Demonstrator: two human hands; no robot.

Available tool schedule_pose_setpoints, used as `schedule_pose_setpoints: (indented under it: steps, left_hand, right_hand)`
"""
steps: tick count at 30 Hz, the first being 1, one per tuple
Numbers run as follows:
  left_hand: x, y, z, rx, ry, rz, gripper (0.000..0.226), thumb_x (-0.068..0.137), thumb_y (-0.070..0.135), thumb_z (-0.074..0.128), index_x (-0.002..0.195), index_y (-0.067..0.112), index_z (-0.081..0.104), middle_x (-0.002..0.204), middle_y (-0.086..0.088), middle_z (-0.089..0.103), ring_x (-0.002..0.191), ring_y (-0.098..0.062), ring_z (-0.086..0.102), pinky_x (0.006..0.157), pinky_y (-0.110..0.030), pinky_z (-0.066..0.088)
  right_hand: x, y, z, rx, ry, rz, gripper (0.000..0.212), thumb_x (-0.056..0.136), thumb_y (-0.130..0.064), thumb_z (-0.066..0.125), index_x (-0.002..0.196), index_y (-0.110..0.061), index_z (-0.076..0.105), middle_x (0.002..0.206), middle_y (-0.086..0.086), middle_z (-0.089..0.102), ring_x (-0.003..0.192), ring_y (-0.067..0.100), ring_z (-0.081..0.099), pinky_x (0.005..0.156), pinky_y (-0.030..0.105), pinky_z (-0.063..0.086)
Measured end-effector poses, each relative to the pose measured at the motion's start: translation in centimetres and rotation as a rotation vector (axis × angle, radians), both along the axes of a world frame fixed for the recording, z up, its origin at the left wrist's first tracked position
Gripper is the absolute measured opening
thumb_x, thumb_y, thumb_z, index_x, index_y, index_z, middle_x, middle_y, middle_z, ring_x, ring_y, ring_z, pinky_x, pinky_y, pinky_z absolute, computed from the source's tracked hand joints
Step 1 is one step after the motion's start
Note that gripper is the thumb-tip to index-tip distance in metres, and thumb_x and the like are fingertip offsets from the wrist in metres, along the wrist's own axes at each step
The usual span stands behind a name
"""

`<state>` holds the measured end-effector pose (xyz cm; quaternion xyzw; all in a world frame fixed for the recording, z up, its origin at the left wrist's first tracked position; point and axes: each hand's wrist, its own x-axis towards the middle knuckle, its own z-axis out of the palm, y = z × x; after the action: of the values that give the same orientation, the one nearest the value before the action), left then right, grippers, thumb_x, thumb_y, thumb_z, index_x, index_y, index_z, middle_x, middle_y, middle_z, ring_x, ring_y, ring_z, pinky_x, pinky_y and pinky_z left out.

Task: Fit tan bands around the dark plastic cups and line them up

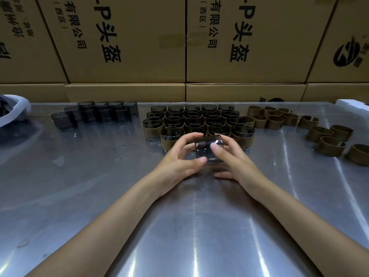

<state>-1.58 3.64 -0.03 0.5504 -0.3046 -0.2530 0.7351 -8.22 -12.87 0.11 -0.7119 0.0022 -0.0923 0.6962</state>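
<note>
Head view: left hand (179, 158), right hand (232, 156) grip bare cup (208, 148) (base hidden).

Glossy smoked plastic cup (209, 148); matt tan bands (327, 140) (far right, paper-like); scuffed, shiny metal table (199, 226); matt cardboard boxes (127, 37).

Smoky dark cups (209, 149); tan bands (327, 145); brown cartons (127, 37), black print; table (179, 226) grey, perhaps steel.

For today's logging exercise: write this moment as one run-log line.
step: banding | left hand: holds cup | right hand: holds cup | cup: unbanded, tilted | banded cups: lined up | loose bands: right
</note>
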Motion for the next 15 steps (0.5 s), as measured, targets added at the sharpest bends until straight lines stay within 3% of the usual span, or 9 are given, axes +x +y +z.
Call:
schedule_pose_setpoints:
  steps: [3, 5, 8, 11, 15]
  left_hand:
    - [-0.2, -0.1, 0.0, 0.007, -0.048, -0.002, 0.058, 0.08, -0.004, 0.067, 0.127, 0.027, 0.054, 0.128, -0.005, 0.057, 0.112, -0.021, 0.063, 0.094, -0.036, 0.054]
    - [-0.3, -0.2, 0.2, 0.013, -0.034, 0.017, 0.063, 0.077, 0.002, 0.068, 0.131, 0.029, 0.051, 0.13, -0.003, 0.057, 0.113, -0.019, 0.064, 0.096, -0.038, 0.053]
    - [-0.6, -0.6, 0.5, 0.106, -0.04, 0.096, 0.063, 0.078, 0.03, 0.071, 0.135, 0.04, 0.045, 0.135, 0.002, 0.053, 0.12, -0.013, 0.06, 0.101, -0.035, 0.049]
    - [-1.1, -1.4, 0.6, 0.24, -0.159, 0.185, 0.059, 0.082, 0.057, 0.062, 0.135, 0.036, 0.044, 0.133, 0.003, 0.056, 0.116, -0.008, 0.06, 0.09, -0.025, 0.052]
    - [-1.2, -1.7, 0.6, 0.257, -0.193, 0.269, 0.038, 0.096, 0.047, 0.044, 0.129, 0.032, 0.053, 0.124, 0.003, 0.062, 0.109, -0.012, 0.065, 0.077, -0.021, 0.056]
  right_hand:
    - [0.3, 0.0, 0.0, 0.022, 0.045, -0.023, 0.029, 0.089, -0.053, 0.052, 0.112, -0.036, 0.059, 0.117, -0.005, 0.068, 0.101, 0.011, 0.068, 0.07, 0.028, 0.054]
    - [0.3, -0.2, -0.1, 0.038, 0.027, -0.037, 0.026, 0.093, -0.046, 0.051, 0.112, -0.031, 0.062, 0.114, -0.003, 0.069, 0.1, 0.013, 0.069, 0.072, 0.03, 0.054]
    - [-0.1, -0.2, -0.3, 0.083, -0.044, -0.039, 0.033, 0.083, -0.042, 0.062, 0.114, -0.032, 0.062, 0.113, -0.006, 0.068, 0.101, 0.009, 0.068, 0.07, 0.026, 0.054]
    - [-0.3, -0.4, -0.4, 0.083, -0.104, -0.017, 0.048, 0.075, -0.031, 0.076, 0.12, -0.032, 0.06, 0.119, -0.004, 0.062, 0.102, 0.008, 0.067, 0.071, 0.025, 0.055]
    - [-0.6, -0.3, -0.4, 0.046, -0.126, -0.006, 0.052, 0.074, -0.028, 0.069, 0.125, -0.032, 0.057, 0.128, -0.005, 0.057, 0.109, 0.009, 0.064, 0.076, 0.027, 0.056]
